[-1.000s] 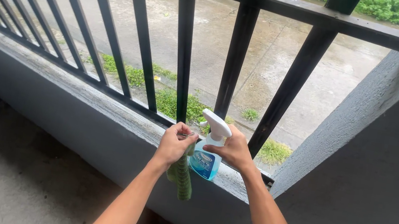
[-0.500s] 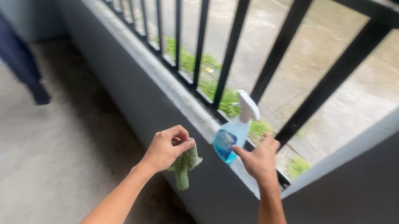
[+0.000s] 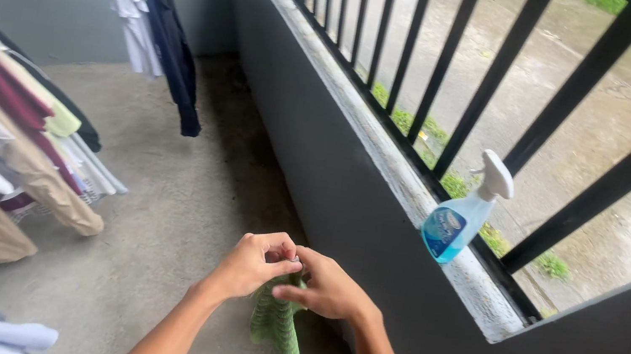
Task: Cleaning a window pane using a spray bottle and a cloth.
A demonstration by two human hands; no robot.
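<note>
Both hands pinch the top edge of a green microfibre cloth [image 3: 276,324]: the left hand [image 3: 254,263] and right hand [image 3: 327,287] are closed on it, fingertips meeting. Spreading the grip apart would open it flat. The ribbed cloth hangs limp over the concrete floor [image 3: 182,206], well below the blue spray bottle [image 3: 458,218] on the ledge [image 3: 388,151].

Fuzzy green cloth [image 3: 275,326], glossy plastic spray bottle [image 3: 458,218], rough concrete ledge [image 3: 387,159].
</note>
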